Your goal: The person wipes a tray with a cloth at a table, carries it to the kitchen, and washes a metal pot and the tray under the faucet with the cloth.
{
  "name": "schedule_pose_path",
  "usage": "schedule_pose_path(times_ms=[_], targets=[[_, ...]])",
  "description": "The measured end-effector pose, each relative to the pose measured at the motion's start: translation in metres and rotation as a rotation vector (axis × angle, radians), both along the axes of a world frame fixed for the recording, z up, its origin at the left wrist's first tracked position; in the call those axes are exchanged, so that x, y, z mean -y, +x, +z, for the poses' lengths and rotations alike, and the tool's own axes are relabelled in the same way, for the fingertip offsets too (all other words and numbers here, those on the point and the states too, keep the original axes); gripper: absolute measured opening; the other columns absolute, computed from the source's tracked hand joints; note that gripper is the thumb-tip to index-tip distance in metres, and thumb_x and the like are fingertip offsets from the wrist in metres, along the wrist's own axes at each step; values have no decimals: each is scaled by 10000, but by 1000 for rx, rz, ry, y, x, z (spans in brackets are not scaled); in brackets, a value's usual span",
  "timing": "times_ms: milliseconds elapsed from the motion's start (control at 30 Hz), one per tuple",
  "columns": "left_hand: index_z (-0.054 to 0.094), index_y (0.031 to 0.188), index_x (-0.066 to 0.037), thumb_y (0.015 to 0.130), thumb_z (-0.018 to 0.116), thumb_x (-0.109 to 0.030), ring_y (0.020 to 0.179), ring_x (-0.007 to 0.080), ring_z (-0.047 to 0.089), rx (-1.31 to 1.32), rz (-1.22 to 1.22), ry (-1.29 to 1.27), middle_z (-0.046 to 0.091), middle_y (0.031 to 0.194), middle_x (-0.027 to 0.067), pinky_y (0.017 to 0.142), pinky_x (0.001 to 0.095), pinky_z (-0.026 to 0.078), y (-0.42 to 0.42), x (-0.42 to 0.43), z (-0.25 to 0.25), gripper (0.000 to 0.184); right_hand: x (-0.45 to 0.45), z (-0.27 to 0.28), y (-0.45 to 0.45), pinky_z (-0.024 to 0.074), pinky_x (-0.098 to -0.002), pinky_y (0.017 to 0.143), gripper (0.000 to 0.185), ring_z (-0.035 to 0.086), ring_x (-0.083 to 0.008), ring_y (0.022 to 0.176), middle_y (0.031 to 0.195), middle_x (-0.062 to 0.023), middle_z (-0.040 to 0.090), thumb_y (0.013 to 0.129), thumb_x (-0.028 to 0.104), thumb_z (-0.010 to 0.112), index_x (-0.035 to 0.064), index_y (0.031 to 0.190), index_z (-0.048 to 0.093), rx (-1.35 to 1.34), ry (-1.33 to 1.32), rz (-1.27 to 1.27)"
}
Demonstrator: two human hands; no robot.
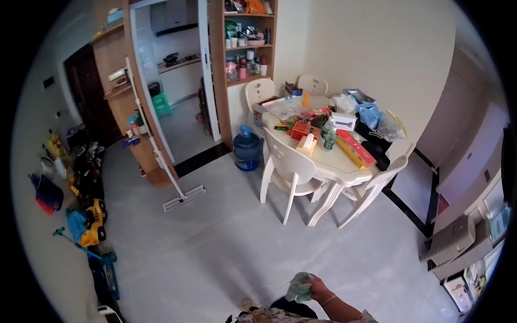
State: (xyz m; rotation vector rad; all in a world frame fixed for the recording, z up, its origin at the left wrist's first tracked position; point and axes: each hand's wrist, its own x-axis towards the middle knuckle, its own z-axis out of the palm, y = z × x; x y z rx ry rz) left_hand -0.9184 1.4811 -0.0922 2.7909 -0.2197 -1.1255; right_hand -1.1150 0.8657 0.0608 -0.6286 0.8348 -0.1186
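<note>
Low in the head view, my right hand (319,289) is closed around a crumpled, pale green cloth or bag (299,287); which of the two I cannot tell. A thin bracelet circles the wrist. The hand is in front of my body, above the grey floor (215,253). My left hand does not show. Part of a patterned garment and one foot appear at the bottom edge.
A cluttered cream table (328,157) with chairs (291,161) stands ahead. Beside it are a blue water jug (247,151) and shelves (249,47). A white mop (184,198) leans at a doorway. Toys, including a yellow truck (95,222), line the left wall; boxes (452,239) stand right.
</note>
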Motion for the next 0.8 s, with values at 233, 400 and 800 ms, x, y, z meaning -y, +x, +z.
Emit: schedule_pose_path(times_ms=[233, 400, 800], targets=[[600, 1049, -17, 837, 572, -214, 852, 331, 625, 558, -128, -453, 649, 917, 180, 768, 404, 499, 324, 257, 60, 291, 72, 35, 49, 545, -435, 775, 322, 640, -313, 884, 979, -161, 628, 763, -45, 520, -16, 1082, 551, -92, -54, -366], [583, 1124, -109, 847, 614, -212, 764, 239, 639, 421, -252, -685, 650, 792, 118, 700, 344, 509, 370, 408, 92, 297, 177, -13, 191, 511, -476, 872, 416, 611, -347, 977, 1068, -193, 588, 741, -96, 451, -31, 1149, 498, 164, -6, -269], [579, 1120, -14, 860, 624, -266, 864, 266, 599, -95, 332, -21, 629, 996, 136, 766, 358, 489, 496, 310, 56, 365, 284, 87, 635, 520, -316, 771, 222, 607, -160, 902, 1004, -65, 592, 884, 176, 588, 38, 1054, 551, 408, 49, 206]])
